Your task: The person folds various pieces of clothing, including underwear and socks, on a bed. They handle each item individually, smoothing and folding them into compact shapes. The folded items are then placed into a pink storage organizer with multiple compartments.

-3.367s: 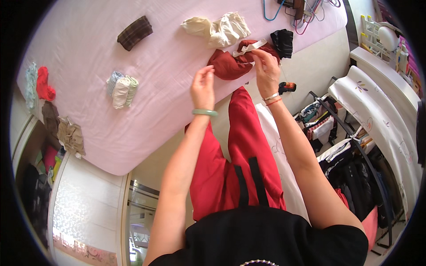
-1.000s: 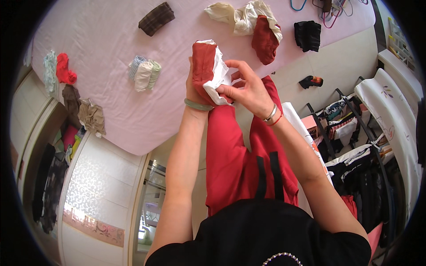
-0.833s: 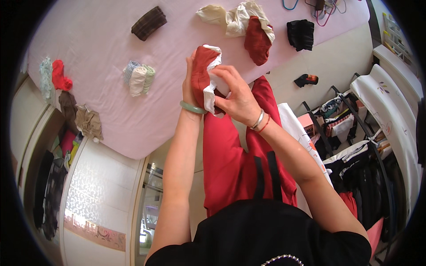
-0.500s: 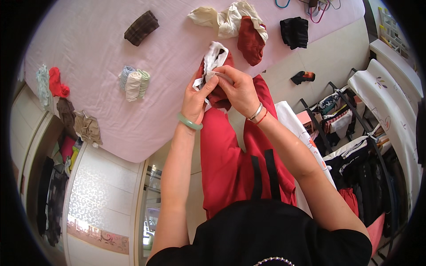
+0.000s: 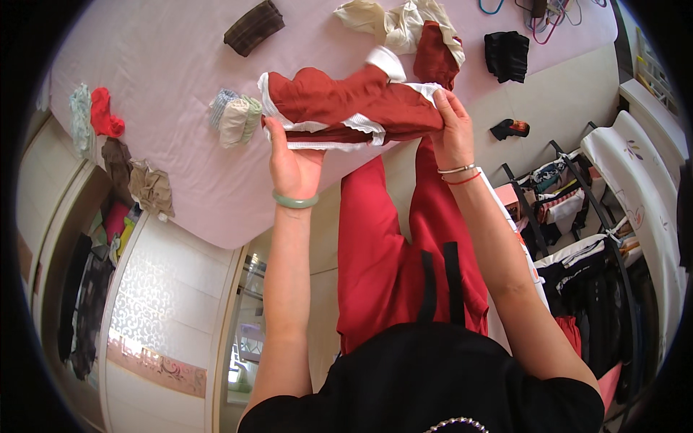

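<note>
A rust-red garment with white ribbed trim [image 5: 325, 101] is stretched between my hands above the near side of the bed. Its left end is in the grip of my left hand [image 5: 294, 160], thumb up at the edge and the other fingers partly hidden under the cloth. At its right end, my right hand [image 5: 455, 130] pinches the fabric near a white edge. A white flap sticks up from the garment's top. Just left of it lie small rolled cloths in pale blue, cream and green [image 5: 237, 117].
The bed's pink sheet [image 5: 173, 173] bears a dark brown folded cloth [image 5: 253, 28], a cream garment [image 5: 401, 25] with a rust-red piece, a black folded cloth [image 5: 506, 56] and hangers [image 5: 552, 14]. Crumpled clothes lie by the left edge. A clothes rack [image 5: 613, 267] stands at right.
The rust-red garment was bunched between my close-set hands; now it is spread wide. My right hand has moved right and my left hand slightly left.
</note>
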`<state>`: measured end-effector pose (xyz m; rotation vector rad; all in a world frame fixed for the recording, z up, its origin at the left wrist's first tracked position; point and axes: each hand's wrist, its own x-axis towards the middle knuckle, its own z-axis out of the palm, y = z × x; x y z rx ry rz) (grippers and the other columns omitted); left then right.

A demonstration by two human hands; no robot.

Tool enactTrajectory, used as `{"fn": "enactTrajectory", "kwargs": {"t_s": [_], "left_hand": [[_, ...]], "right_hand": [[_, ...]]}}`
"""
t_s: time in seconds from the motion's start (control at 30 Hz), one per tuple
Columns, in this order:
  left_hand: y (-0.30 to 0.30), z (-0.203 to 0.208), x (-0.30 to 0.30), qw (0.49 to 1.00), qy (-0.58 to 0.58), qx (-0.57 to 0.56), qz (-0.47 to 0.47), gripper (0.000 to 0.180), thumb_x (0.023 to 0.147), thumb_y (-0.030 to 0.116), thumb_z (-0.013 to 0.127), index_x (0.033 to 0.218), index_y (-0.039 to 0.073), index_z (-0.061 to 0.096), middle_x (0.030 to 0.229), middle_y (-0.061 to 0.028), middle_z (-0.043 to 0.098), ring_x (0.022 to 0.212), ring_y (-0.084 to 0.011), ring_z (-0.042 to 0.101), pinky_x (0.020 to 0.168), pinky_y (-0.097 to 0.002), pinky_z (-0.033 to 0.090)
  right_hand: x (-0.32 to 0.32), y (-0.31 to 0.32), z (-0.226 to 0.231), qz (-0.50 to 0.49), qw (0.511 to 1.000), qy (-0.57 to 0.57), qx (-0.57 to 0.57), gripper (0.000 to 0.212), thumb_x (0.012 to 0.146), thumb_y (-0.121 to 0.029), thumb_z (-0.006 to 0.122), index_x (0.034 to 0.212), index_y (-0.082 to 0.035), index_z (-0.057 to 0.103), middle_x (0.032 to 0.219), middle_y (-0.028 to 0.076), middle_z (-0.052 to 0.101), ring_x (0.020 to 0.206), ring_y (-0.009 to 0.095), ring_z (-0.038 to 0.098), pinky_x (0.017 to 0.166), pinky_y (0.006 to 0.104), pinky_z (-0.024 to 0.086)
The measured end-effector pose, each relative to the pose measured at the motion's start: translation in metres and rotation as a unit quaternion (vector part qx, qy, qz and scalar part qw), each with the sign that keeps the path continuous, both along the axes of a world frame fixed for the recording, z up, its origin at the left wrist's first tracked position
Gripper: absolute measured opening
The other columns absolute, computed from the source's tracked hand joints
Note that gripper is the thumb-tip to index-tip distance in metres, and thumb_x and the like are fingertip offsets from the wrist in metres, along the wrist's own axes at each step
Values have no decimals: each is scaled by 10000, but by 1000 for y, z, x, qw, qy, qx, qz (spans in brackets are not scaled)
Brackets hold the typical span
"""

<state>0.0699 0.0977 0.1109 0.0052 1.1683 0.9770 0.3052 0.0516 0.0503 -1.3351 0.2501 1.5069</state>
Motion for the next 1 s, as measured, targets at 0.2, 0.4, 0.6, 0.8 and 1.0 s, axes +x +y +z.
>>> {"fn": "enactTrajectory", "kwargs": {"t_s": [0.2,0.4,0.6,0.8,1.0], "left_hand": [[-4,2,-10,1000,15,2,2,628,974,560,362,1449,151,328,1455,-52,394,1315,-264,398,1072,-490,342],[-11,1,-15,1000,5,-7,21,642,980,549,361,1455,122,305,1452,-51,398,1310,-253,409,1071,-467,361],[-22,-9,-24,999,29,-35,25,643,973,572,348,1445,137,327,1453,-50,399,1299,-248,427,1058,-466,381],[-30,-12,-24,994,92,-43,46,659,973,571,351,1450,119,313,1457,-50,396,1309,-248,421,1066,-457,382],[-34,-8,-22,993,100,-47,43,692,968,581,357,1455,92,296,1463,-53,384,1317,-244,413,1077,-439,376]], "right_hand": [[-4,2,3,-18,1000,-11,-2,191,946,-172,603,1080,-38,618,1037,35,662,943,134,637,817,278,527],[-8,0,2,-22,999,-23,-1,216,942,-171,609,1099,-22,615,1057,46,658,964,143,632,842,285,521],[-14,-2,1,-18,999,-40,0,224,941,-167,611,1114,-25,610,1078,47,656,981,145,627,851,284,512],[-17,-2,1,-47,996,-60,-42,226,928,-203,641,1101,-58,643,983,-12,659,884,88,602,785,242,481],[-14,-12,1,-36,995,-66,-60,213,923,-209,649,1090,-75,647,945,-26,657,849,74,593,737,241,472]]}}
